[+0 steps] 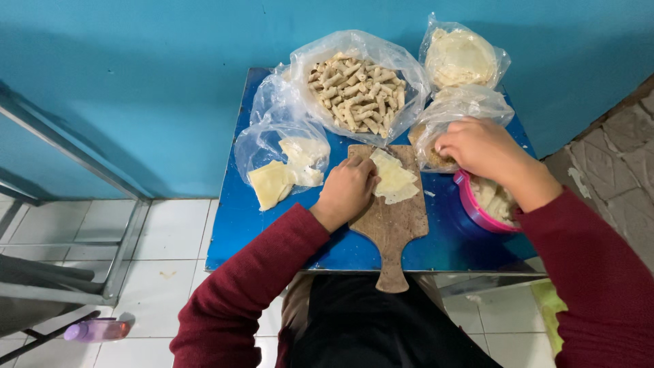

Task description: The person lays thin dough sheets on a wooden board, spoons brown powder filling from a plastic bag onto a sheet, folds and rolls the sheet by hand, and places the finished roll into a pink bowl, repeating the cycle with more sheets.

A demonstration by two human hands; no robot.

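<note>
- Left hand (349, 189) rests loosely curled on the wooden cutting board (392, 218) — fingertips touching the pale wrapper sheets (394, 179).
- Right hand (480, 146), fingers bunched together, dips into the clear bag of filling (453, 112) above the pink bowl (477, 211).
- Everything sits on the blue counter (235, 225).

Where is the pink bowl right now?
In the head view, the pink bowl sits at the right edge of the blue table, just right of the wooden cutting board, partly under the right hand.
</note>
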